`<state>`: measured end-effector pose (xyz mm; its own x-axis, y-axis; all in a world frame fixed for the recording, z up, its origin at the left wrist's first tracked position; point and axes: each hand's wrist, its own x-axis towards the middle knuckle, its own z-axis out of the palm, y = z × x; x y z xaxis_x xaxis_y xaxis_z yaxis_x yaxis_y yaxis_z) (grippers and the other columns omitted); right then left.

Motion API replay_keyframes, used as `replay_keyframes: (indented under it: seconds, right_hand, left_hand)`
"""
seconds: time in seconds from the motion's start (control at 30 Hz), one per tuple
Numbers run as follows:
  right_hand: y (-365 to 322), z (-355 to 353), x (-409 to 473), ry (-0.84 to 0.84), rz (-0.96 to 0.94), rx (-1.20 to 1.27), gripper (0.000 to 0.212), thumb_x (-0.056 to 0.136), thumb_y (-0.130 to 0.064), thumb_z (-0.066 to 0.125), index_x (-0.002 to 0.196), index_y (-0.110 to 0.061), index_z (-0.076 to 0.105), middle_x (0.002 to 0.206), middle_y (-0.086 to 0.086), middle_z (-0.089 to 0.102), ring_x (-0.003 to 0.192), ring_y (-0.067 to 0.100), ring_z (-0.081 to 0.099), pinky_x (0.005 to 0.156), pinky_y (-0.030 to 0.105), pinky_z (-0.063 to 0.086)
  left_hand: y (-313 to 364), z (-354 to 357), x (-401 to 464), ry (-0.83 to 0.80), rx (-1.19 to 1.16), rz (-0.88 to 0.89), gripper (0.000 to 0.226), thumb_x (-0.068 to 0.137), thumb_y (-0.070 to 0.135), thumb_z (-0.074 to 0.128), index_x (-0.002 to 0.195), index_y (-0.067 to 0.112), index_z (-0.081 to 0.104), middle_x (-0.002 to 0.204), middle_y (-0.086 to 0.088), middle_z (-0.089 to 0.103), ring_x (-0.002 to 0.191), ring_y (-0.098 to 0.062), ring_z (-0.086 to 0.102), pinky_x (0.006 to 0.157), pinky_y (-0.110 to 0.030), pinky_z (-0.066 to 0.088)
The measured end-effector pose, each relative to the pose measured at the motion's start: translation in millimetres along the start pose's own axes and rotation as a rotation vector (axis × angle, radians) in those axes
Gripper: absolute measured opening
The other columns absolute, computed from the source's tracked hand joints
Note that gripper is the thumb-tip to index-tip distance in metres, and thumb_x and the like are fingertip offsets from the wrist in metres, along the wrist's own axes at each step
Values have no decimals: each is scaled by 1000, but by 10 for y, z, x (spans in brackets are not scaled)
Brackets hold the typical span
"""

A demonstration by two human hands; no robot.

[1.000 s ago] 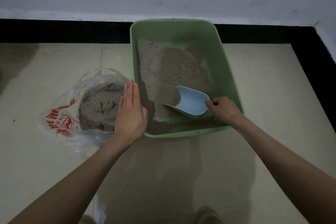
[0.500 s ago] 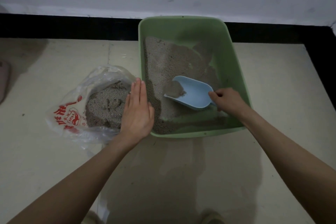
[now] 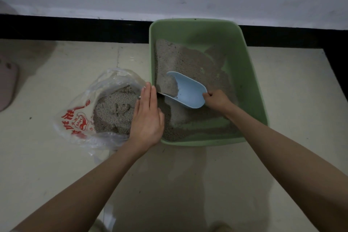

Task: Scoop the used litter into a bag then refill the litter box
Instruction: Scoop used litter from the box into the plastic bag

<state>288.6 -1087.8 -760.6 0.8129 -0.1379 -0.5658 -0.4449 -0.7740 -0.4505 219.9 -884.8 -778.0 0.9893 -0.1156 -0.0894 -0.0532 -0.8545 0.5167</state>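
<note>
A green litter box (image 3: 250, 73) stands on the floor against the wall, holding grey litter (image 3: 180, 62) banked toward its left side. My right hand (image 3: 216, 100) grips the handle of a light blue scoop (image 3: 188, 90) inside the box; the scoop's mouth points left and has litter in it. A clear plastic bag (image 3: 79, 118) with red print lies open left of the box, with grey litter (image 3: 114, 109) inside. My left hand (image 3: 147, 118) is flat with straight fingers, pressed against the box's left wall and the bag's edge.
The floor (image 3: 56, 165) is pale tile with a black skirting strip (image 3: 75, 28) under a white wall. A pinkish object (image 3: 7, 84) lies at the far left edge. My feet show faintly at the bottom edge.
The scoop has slid left through the litter toward the box's left wall and taken up litter. My left hand has stayed flat at the box and bag edge.
</note>
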Motion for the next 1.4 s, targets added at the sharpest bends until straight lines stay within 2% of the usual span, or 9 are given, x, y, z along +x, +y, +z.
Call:
replay_keyframes:
  seconds: [0.1, 0.23, 0.43, 0.57, 0.77, 0.9, 1.03, 1.3, 1.4]
  right_hand:
    - [105, -31, -99, -13, 7, 73, 35, 100, -21, 37, 71, -3, 46, 61, 5, 37, 56, 16, 34, 50, 29, 22]
    - [196, -142, -237, 35, -18, 164, 41, 99, -19, 39, 60, -12, 32, 58, 5, 28, 52, 14, 24, 50, 30, 18]
    - [190, -349, -409, 132, -41, 201, 27, 98, -16, 43, 75, -2, 46, 62, 9, 39, 52, 15, 33, 33, 10, 24]
    - [151, -408, -501, 139, -78, 231, 33, 98, -17, 44, 80, 7, 55, 80, 15, 50, 57, 17, 45, 36, 6, 31]
    - [-205, -394, -671, -18, -193, 160, 45, 98, -30, 45, 95, 11, 61, 97, 30, 63, 63, 15, 56, 64, 25, 40]
    - [-605, -266, -781, -113, -281, -18, 44, 99, -31, 42, 73, 2, 54, 74, 25, 55, 57, 14, 55, 55, 26, 34]
    - [-1078, -70, -835, -101, -402, -343, 45, 98, -31, 40, 58, -14, 45, 58, 4, 48, 53, 17, 53, 53, 25, 34]
    - [-1685, 354, -1144, 62, -594, -858, 16, 97, -24, 42, 85, -15, 48, 76, 0, 47, 57, 13, 41, 50, 26, 27]
    - [-1717, 311, -1161, 101, -588, -917, 11, 97, -22, 43, 98, -13, 51, 90, 4, 41, 69, 20, 42, 62, 31, 31]
  left_hand:
    - [-7, -10, -2, 1, 14, 0, 63, 96, 16, 32, 148, 6, -2, 157, -8, -7, 145, -19, -5, 119, -39, 6]
    - [-8, -19, 8, -3, 52, 5, 63, 95, 18, 30, 148, 6, -4, 157, -9, -8, 145, -19, -7, 119, -41, 6]
    - [-20, -84, 25, -52, 79, 5, 58, 100, 25, 23, 149, 10, -4, 157, -5, -11, 144, -19, -12, 118, -36, -1]
    - [-117, -305, 33, -50, -31, 57, 51, 100, 32, 23, 148, 14, 20, 155, -6, 19, 145, -21, 3, 117, -44, 15]
    - [-772, -810, -157, 320, 133, -18, 45, 82, 4, 61, 126, -2, 51, 129, -24, 52, 131, -43, 35, 110, -53, 28]
    - [-1208, -1000, -301, 210, 35, -317, 62, 80, 14, 70, 133, -1, 42, 126, -30, 48, 118, -45, 44, 104, -49, 34]
    - [-1271, -1054, -314, 278, -17, -382, 22, 85, 20, 64, 101, 5, 66, 102, -19, 67, 98, -36, 62, 80, -36, 45]
    - [-1173, -1157, -247, 414, -214, -450, 17, 88, 18, 57, 86, 7, 69, 87, -9, 70, 87, -25, 61, 69, -23, 32]
    - [-1189, -1153, -271, 423, -228, -466, 17, 88, 19, 57, 87, 7, 69, 91, -9, 71, 91, -24, 63, 71, -23, 34]
